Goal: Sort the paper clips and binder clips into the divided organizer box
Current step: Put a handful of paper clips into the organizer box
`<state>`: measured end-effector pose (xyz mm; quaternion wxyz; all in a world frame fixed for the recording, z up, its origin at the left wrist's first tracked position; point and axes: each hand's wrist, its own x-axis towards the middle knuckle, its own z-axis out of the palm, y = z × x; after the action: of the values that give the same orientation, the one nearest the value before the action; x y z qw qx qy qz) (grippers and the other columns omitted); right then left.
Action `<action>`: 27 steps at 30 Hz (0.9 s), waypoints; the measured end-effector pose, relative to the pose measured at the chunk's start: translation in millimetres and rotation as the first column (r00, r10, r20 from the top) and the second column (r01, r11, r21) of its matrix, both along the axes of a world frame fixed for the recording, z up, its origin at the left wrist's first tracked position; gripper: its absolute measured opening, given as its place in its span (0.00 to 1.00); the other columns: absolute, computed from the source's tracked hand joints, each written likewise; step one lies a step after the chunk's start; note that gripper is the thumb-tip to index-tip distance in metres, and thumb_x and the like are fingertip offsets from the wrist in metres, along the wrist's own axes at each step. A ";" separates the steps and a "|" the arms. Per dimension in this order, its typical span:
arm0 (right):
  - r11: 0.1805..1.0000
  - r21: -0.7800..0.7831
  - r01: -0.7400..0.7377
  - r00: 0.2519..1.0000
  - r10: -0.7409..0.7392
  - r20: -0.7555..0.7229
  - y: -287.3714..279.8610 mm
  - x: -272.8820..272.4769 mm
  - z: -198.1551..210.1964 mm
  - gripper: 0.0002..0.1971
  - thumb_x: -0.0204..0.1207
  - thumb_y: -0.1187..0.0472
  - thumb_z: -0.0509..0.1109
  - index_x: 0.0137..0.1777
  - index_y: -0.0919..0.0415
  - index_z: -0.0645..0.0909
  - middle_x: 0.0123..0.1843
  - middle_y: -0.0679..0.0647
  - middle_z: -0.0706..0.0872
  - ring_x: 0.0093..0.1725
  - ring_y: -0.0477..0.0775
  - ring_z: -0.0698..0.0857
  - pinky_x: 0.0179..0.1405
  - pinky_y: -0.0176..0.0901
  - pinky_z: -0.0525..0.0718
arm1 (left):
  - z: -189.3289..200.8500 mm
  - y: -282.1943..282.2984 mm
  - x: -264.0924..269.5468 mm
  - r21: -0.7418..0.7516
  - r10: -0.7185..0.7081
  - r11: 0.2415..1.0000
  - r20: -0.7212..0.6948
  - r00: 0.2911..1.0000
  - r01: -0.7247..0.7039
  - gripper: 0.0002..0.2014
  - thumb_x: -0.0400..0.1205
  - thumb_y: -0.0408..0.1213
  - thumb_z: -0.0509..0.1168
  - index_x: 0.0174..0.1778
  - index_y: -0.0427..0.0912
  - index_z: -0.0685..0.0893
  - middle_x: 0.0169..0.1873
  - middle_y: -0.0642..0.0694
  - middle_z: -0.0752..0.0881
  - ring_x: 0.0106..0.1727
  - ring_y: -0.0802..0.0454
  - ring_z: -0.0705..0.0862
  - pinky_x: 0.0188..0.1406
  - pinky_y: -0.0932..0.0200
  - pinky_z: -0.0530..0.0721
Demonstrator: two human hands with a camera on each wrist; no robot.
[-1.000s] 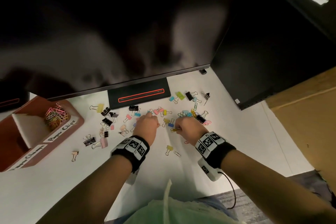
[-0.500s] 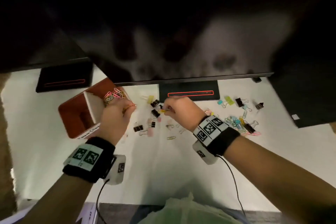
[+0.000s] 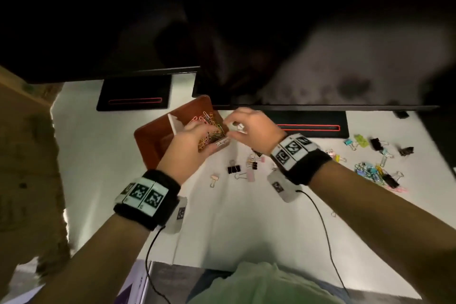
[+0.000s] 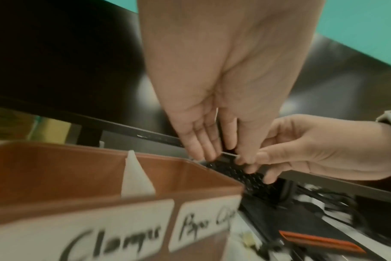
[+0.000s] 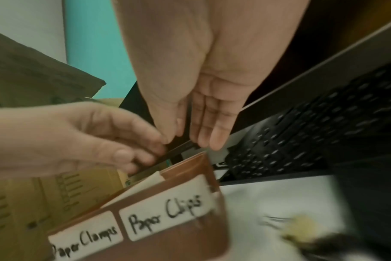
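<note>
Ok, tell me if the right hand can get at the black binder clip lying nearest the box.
Probably yes. The black binder clip lies bare on the white desk, just below the right hand, nothing over it.

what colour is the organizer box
Reddish brown, clearest in the head view: box.

Each wrist wears a black band (image 3: 148,201) carrying white square-code markers (image 3: 292,149), a pale camera housing (image 3: 281,186) beneath, and a thin black cable (image 3: 323,227); a light-green top (image 3: 261,284) shows below.
</note>
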<state>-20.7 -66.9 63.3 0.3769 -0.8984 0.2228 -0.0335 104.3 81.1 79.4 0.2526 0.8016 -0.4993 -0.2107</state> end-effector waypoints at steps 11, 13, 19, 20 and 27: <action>0.988 -0.068 0.142 0.849 -0.157 -0.504 -12.4 -227.3 -36.9 0.13 0.71 0.46 0.73 0.51 0.50 0.79 0.45 0.44 0.80 0.41 0.47 0.80 0.39 0.36 0.75 | -76.0 -27.4 -118.2 0.247 -0.357 0.888 -0.162 0.920 0.389 0.14 0.79 0.42 0.67 0.59 0.44 0.81 0.53 0.47 0.81 0.45 0.52 0.83 0.52 0.55 0.83; 0.986 -0.039 0.160 0.838 -0.156 -0.522 -6.4 -251.6 -45.0 0.15 0.69 0.45 0.75 0.51 0.51 0.78 0.44 0.44 0.78 0.41 0.47 0.79 0.34 0.34 0.72 | -88.6 -34.7 -131.9 0.288 -0.355 0.877 -0.149 0.923 0.384 0.14 0.79 0.40 0.67 0.59 0.42 0.80 0.55 0.46 0.79 0.48 0.50 0.83 0.54 0.54 0.82; 0.978 0.041 0.203 0.822 -0.147 -0.551 8.7 -281.2 -66.8 0.12 0.69 0.55 0.75 0.51 0.51 0.80 0.47 0.46 0.75 0.46 0.50 0.77 0.47 0.41 0.78 | -111.8 -43.8 -146.9 0.294 -0.300 0.907 -0.051 0.953 0.301 0.07 0.79 0.34 0.66 0.51 0.39 0.81 0.51 0.45 0.79 0.50 0.49 0.80 0.53 0.57 0.79; 0.971 0.055 0.232 0.824 -0.166 -0.542 10.4 -282.7 -70.2 0.10 0.70 0.58 0.74 0.50 0.53 0.80 0.46 0.47 0.75 0.46 0.51 0.77 0.46 0.40 0.77 | -113.1 -44.0 -148.0 0.288 -0.298 0.911 -0.039 0.954 0.296 0.05 0.79 0.33 0.66 0.49 0.39 0.82 0.48 0.46 0.79 0.48 0.50 0.79 0.51 0.59 0.78; 0.962 0.113 0.250 0.828 -0.152 -0.540 3.4 -288.8 -75.8 0.06 0.76 0.61 0.69 0.51 0.56 0.85 0.51 0.54 0.87 0.48 0.53 0.82 0.49 0.39 0.78 | -114.5 -47.4 -155.2 0.340 -0.311 0.896 0.021 0.950 0.285 0.01 0.80 0.32 0.64 0.44 0.40 0.81 0.43 0.49 0.77 0.45 0.50 0.77 0.47 0.58 0.78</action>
<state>-309.4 -63.5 -12.6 0.3747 -0.8070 0.4132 0.1940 -50.9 33.7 -35.0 0.0593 0.7540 -0.5824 -0.2980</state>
